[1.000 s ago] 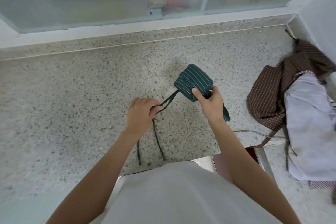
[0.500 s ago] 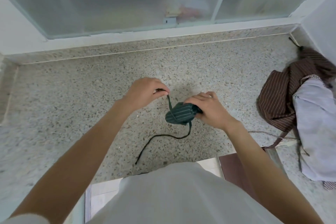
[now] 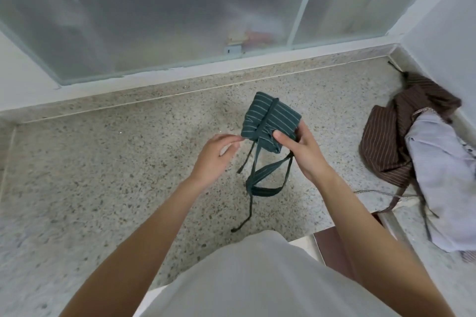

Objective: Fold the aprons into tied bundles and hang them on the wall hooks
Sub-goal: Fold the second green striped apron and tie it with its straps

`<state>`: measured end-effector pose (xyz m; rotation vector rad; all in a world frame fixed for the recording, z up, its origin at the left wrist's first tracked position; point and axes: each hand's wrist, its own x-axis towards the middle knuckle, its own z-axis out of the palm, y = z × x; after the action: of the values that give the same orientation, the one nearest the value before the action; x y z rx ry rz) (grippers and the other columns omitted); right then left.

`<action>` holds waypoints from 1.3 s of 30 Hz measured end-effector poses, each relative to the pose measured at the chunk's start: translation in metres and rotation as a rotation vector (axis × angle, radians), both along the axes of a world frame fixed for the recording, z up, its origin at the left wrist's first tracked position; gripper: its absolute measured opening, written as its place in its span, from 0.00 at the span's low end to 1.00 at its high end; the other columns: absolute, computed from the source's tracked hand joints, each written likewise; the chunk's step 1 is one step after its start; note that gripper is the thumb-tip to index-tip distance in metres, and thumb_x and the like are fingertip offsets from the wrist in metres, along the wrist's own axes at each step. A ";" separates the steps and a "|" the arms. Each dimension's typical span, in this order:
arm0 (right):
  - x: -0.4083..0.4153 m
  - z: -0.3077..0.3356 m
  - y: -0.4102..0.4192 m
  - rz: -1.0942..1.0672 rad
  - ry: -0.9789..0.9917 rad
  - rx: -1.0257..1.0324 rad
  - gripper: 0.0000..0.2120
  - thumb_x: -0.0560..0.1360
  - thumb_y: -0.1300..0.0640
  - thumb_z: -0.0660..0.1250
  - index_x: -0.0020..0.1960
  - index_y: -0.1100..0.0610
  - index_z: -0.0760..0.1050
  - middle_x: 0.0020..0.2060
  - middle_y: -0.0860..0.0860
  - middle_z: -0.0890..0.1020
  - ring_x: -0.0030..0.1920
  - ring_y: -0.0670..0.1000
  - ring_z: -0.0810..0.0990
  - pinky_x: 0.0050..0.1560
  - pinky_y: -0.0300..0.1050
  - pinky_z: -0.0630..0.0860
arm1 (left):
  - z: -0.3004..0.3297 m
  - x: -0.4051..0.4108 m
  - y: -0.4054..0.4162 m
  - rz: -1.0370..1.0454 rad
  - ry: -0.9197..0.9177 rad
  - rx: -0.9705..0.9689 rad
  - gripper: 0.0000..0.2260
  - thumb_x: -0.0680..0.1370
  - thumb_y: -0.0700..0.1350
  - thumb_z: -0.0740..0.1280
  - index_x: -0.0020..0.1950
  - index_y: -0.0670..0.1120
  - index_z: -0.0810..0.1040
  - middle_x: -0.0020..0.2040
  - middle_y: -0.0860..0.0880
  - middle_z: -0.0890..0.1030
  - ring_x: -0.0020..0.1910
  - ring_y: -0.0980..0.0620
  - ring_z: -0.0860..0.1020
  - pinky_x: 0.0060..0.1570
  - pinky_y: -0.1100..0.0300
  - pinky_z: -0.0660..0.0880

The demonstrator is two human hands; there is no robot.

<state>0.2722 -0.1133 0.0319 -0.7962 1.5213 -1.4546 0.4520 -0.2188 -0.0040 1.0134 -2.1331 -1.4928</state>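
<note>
We have bare counter to the left and ahead of the bundle, open as far as the window sill. On the right, a heap of 2 cloths, brown and pale, fills the corner against the wall. Between our right hand and that heap lies a clear strip. Loose straps dangle below the bundle, between our 2 forearms.
</note>
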 end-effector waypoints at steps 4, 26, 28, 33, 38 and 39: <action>-0.001 -0.003 -0.007 -0.065 0.179 0.004 0.17 0.74 0.60 0.69 0.60 0.56 0.68 0.52 0.48 0.80 0.53 0.45 0.79 0.52 0.41 0.76 | 0.011 0.000 0.014 -0.014 0.074 0.288 0.13 0.81 0.53 0.54 0.57 0.52 0.77 0.50 0.57 0.82 0.53 0.61 0.79 0.59 0.64 0.70; -0.005 -0.027 -0.013 0.814 0.901 0.437 0.16 0.72 0.47 0.69 0.56 0.46 0.67 0.41 0.43 0.79 0.43 0.48 0.77 0.58 0.53 0.69 | 0.012 0.006 -0.046 -0.385 -0.465 -0.670 0.10 0.75 0.54 0.66 0.54 0.56 0.81 0.48 0.58 0.83 0.42 0.59 0.79 0.57 0.62 0.68; -0.003 -0.036 -0.018 0.721 1.061 0.439 0.18 0.73 0.44 0.67 0.58 0.49 0.66 0.39 0.43 0.79 0.41 0.49 0.77 0.61 0.54 0.65 | 0.014 0.003 -0.047 -0.307 -0.431 -0.645 0.09 0.75 0.53 0.66 0.53 0.55 0.81 0.46 0.57 0.84 0.41 0.58 0.80 0.54 0.59 0.74; 0.012 -0.048 -0.043 0.213 0.918 0.330 0.19 0.74 0.47 0.68 0.58 0.54 0.68 0.44 0.46 0.81 0.42 0.49 0.78 0.51 0.46 0.67 | 0.010 -0.001 -0.032 0.121 -0.211 -0.614 0.07 0.74 0.49 0.70 0.51 0.50 0.83 0.42 0.53 0.85 0.36 0.56 0.82 0.35 0.59 0.78; 0.035 -0.053 -0.078 -0.044 -0.117 0.298 0.18 0.73 0.56 0.71 0.62 0.54 0.72 0.52 0.46 0.81 0.50 0.41 0.79 0.45 0.32 0.74 | -0.007 0.000 -0.030 0.366 -0.067 -0.380 0.06 0.72 0.46 0.72 0.48 0.47 0.84 0.40 0.52 0.85 0.36 0.59 0.81 0.37 0.64 0.78; 0.037 -0.061 -0.089 -0.036 -0.185 0.328 0.18 0.73 0.58 0.70 0.62 0.54 0.72 0.52 0.47 0.81 0.49 0.42 0.79 0.45 0.33 0.74 | -0.014 0.000 -0.038 0.380 -0.091 -0.373 0.06 0.72 0.46 0.73 0.47 0.47 0.84 0.39 0.53 0.85 0.35 0.60 0.81 0.37 0.65 0.78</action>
<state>0.3091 -0.2022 -0.0286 -0.4285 1.5825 -1.2226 0.4516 -0.2572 -0.0177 1.2681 -2.0269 -0.8505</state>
